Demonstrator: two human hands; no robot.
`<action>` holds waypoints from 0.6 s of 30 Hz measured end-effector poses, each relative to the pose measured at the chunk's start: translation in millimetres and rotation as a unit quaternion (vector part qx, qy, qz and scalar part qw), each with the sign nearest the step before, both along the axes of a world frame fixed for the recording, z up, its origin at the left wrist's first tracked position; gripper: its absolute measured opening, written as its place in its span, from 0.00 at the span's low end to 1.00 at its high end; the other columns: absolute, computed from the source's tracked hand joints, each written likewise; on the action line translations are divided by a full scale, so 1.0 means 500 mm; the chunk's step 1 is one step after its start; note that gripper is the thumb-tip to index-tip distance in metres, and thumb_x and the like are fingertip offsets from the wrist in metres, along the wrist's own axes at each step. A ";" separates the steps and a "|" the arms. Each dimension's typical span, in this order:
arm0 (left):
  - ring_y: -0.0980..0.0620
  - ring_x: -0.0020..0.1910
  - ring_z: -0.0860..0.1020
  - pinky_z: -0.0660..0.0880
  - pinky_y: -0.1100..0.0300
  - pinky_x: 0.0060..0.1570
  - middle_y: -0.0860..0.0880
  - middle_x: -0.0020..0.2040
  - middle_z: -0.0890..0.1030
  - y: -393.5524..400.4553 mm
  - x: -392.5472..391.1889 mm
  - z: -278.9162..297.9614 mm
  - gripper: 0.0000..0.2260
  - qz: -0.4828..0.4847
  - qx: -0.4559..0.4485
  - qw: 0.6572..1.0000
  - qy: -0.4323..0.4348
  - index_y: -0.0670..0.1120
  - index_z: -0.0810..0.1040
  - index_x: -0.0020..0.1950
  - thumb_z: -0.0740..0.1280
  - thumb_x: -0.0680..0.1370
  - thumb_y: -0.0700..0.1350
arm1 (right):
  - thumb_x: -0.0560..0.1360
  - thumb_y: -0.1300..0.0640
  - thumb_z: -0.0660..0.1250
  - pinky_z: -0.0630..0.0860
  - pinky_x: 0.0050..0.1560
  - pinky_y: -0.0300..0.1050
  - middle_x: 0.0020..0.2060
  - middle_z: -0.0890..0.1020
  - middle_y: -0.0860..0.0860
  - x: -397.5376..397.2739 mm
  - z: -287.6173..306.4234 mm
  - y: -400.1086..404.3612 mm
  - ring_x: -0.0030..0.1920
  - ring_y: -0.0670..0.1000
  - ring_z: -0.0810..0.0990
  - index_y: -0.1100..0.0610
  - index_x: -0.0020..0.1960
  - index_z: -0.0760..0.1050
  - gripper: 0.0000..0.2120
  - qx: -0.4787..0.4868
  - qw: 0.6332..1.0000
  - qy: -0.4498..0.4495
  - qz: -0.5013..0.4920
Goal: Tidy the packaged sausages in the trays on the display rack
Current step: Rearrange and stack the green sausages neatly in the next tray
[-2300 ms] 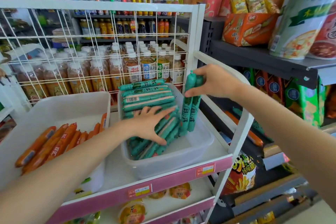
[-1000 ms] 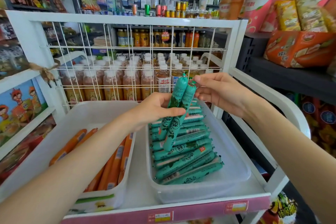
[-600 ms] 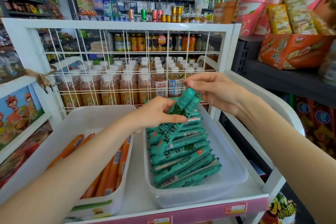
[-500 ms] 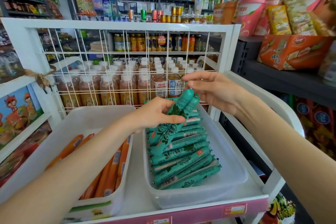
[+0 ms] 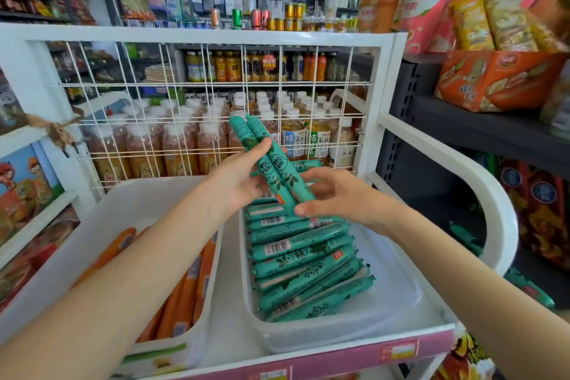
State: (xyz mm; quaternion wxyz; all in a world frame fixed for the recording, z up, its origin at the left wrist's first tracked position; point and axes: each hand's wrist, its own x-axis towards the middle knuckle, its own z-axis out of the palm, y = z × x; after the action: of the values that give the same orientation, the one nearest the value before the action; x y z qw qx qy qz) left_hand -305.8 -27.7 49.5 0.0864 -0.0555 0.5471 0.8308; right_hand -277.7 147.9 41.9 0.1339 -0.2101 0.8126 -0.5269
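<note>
Two green packaged sausages (image 5: 271,163) are held side by side above the right tray, their upper ends tilted up and to the left. My left hand (image 5: 237,182) grips them near the middle. My right hand (image 5: 333,194) holds their lower ends, fingers curled round them. Below, several green sausages (image 5: 302,259) lie stacked in a row along the left side of the clear right tray (image 5: 391,308). The white left tray (image 5: 101,231) holds several orange sausages (image 5: 185,293), partly hidden by my left forearm.
The white display rack has a wire grid back (image 5: 216,95) and a curved side rail (image 5: 481,182) on the right. Bottled drinks (image 5: 172,145) stand behind the grid. A dark shelf (image 5: 481,126) with snack boxes is at the right. A pink price strip (image 5: 370,355) runs along the front edge.
The two green sausages were turned: their upper ends now lean left instead of right. My right hand went from their top ends down to their lower ends, while my left hand kept its hold.
</note>
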 end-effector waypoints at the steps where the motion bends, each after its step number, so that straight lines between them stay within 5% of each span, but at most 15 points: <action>1: 0.49 0.48 0.78 0.76 0.54 0.43 0.46 0.51 0.80 0.003 0.000 0.001 0.16 -0.005 0.006 1.000 -0.005 0.43 0.75 0.60 0.67 0.75 0.47 | 0.70 0.64 0.71 0.80 0.45 0.42 0.48 0.82 0.54 0.003 -0.006 -0.004 0.46 0.52 0.82 0.58 0.61 0.71 0.20 -0.009 1.000 -0.004 0.015; 5: 0.49 0.49 0.77 0.73 0.53 0.53 0.47 0.51 0.80 0.015 0.003 0.004 0.11 -0.020 0.015 1.000 -0.010 0.43 0.77 0.55 0.67 0.75 0.47 | 0.70 0.69 0.68 0.80 0.44 0.41 0.43 0.82 0.53 0.019 -0.020 -0.007 0.43 0.54 0.83 0.56 0.54 0.73 0.16 -0.067 0.997 0.016 0.020; 10: 0.49 0.48 0.77 0.71 0.52 0.58 0.47 0.48 0.80 0.016 0.011 0.004 0.09 -0.049 -0.009 0.999 -0.011 0.44 0.78 0.50 0.66 0.75 0.47 | 0.71 0.73 0.66 0.80 0.48 0.41 0.46 0.81 0.55 0.034 -0.025 0.009 0.43 0.48 0.83 0.60 0.59 0.69 0.19 -0.040 0.998 0.030 0.034; 14: 0.48 0.49 0.78 0.75 0.54 0.50 0.46 0.51 0.81 0.022 0.018 -0.003 0.10 -0.033 -0.017 0.999 0.006 0.44 0.76 0.54 0.67 0.75 0.46 | 0.70 0.70 0.69 0.79 0.51 0.47 0.52 0.82 0.57 0.036 -0.031 0.023 0.49 0.55 0.82 0.57 0.64 0.67 0.26 -0.040 0.999 0.003 0.007; 18: 0.52 0.48 0.80 0.78 0.60 0.44 0.48 0.49 0.82 0.028 0.033 -0.011 0.09 -0.006 -0.133 0.986 0.100 0.44 0.77 0.52 0.67 0.75 0.47 | 0.72 0.67 0.67 0.80 0.37 0.40 0.45 0.83 0.58 0.042 -0.040 0.029 0.35 0.50 0.83 0.58 0.57 0.73 0.15 -0.102 0.991 0.009 -0.090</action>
State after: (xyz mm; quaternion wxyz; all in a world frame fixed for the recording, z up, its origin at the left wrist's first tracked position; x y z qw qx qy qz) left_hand -289.3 -13.7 43.9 0.0281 0.0200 0.6590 0.7514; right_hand -256.8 162.2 22.1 0.0568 -0.1535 0.7711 -0.6153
